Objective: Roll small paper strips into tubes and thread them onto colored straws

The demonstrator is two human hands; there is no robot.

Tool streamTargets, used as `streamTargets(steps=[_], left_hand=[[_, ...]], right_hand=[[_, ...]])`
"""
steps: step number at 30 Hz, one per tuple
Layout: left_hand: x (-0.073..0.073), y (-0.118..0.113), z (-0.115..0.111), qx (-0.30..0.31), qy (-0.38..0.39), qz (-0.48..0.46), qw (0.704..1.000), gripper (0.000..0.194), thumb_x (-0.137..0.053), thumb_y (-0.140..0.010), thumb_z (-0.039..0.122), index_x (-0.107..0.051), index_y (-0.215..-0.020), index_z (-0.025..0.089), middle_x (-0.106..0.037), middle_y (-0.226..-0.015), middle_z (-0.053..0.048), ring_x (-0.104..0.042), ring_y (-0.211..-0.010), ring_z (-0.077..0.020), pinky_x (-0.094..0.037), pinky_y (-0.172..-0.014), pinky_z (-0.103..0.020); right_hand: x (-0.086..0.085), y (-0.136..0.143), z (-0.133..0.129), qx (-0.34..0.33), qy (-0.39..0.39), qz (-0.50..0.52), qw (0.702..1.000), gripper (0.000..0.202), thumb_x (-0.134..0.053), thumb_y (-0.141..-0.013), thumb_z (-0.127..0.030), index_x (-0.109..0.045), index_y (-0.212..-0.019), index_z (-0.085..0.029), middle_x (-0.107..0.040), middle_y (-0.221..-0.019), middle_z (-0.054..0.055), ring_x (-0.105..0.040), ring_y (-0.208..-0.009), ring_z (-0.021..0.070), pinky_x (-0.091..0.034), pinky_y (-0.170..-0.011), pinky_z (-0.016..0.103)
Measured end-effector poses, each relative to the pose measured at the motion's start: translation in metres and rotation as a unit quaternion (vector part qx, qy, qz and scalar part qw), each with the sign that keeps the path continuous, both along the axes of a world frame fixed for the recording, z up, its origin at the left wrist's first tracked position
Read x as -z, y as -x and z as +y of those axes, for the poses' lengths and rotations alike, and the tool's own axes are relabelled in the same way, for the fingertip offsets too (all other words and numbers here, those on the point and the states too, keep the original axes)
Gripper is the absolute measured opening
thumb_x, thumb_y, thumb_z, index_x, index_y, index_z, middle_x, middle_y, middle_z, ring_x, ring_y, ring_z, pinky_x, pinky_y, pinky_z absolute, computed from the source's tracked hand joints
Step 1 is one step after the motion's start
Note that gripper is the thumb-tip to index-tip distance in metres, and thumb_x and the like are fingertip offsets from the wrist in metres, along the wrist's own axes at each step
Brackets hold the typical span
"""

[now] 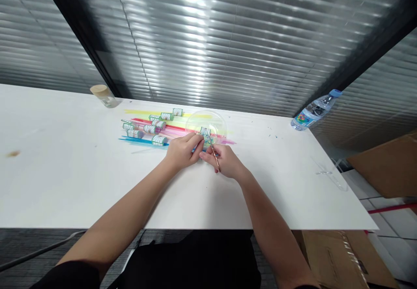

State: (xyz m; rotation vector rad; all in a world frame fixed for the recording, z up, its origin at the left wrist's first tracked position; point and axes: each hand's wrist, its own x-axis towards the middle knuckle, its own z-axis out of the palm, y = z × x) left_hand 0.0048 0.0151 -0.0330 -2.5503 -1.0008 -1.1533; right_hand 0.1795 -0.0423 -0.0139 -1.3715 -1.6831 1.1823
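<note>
My left hand (185, 150) is closed with its fingers curled at the near rim of a clear round plastic dish (219, 117). What its fingertips pinch is hidden. Close beside it, my right hand (224, 159) grips a slim copper-handled tool (214, 153) with a silver tip; its exact kind is unclear. The tip points away from me, over the dish. Small yellow-green bits (208, 140) and a small roll with a green-and-white label (205, 131) show inside the dish. Bundles of coloured thin sticks or straws, among them a blue bundle (143, 141), reach toward it from the left.
Several labelled small rolls (159, 140) lie on the sticks. A jar with a wooden lid (104, 96) leans in view at the back left. A water bottle (314, 111) stands at the back right, near a clear strap-like loop (329, 174). Cardboard boxes (342, 254) sit below the white table (81, 180).
</note>
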Motion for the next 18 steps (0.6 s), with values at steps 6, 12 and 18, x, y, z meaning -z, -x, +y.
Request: streamTargets(steps=[6,12,18], left_hand=[[0.001,0.001,0.002,0.009,0.008,0.005,1.0,0.02,-0.044,-0.09,0.024,-0.062,-0.082,0.02,-0.063,-0.067,-0.001,-0.053,-0.053,-0.0113,-0.031,-0.047,-0.024],[0.002,0.003,0.004,0.009,0.007,0.007,1.0,0.019,-0.045,-0.088,0.022,-0.063,-0.083,0.02,-0.063,-0.069,-0.001,-0.052,-0.053,-0.011,-0.031,-0.047,-0.024],[0.002,0.004,0.005,-0.013,-0.003,0.021,1.0,0.018,-0.045,-0.087,0.024,-0.062,-0.081,0.02,-0.063,-0.067,-0.001,-0.052,-0.051,-0.0109,-0.03,-0.047,-0.024]], right_hand=[[-0.001,0.001,0.0,-0.003,0.024,0.019,1.0,0.044,-0.061,-0.082,-0.056,-0.041,-0.064,-0.022,-0.043,-0.054,-0.005,-0.044,-0.048,0.0106,-0.036,-0.049,0.025],[-0.001,0.008,0.0,0.008,0.041,0.055,0.998,0.044,-0.063,-0.081,-0.057,-0.041,-0.067,-0.021,-0.045,-0.05,-0.007,-0.049,-0.041,0.01,-0.036,-0.045,0.024],[0.001,0.012,-0.001,0.023,0.037,0.046,0.998,0.045,-0.062,-0.081,-0.056,-0.038,-0.065,-0.022,-0.045,-0.045,-0.007,-0.046,-0.042,0.0103,-0.035,-0.046,0.024]])
